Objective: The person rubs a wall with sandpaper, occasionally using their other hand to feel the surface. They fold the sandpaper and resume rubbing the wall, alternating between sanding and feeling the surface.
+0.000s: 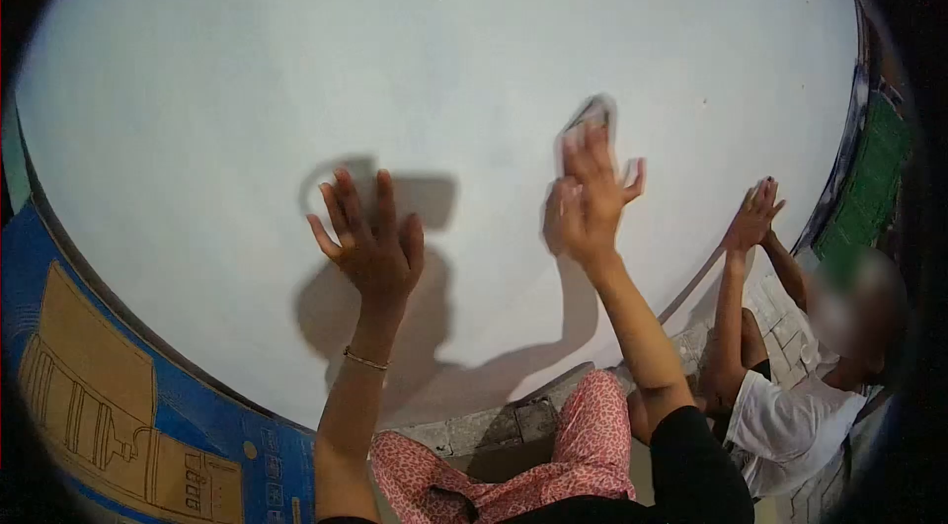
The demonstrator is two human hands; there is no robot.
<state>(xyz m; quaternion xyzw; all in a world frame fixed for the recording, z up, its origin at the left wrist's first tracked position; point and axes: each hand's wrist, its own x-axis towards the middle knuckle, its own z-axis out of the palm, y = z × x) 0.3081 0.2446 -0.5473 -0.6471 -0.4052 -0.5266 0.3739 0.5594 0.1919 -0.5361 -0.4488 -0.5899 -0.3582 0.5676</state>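
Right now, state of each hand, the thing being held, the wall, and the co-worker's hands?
Left hand: open, fingers spread, palm flat on the wall, holding nothing.
Right hand: pressing a small flat pad against the wall; motion-blurred.
Pad: held flat to the wall, blurred, kind unclear.
Wall: pale, smooth, shadows of both arms on it.
Co-worker's hands: raised together against the wall at right.
Cardboard sheet: lying flat, lower left.

Both arms raised, left hand (370, 242) spread, right hand (590, 203) blurred.
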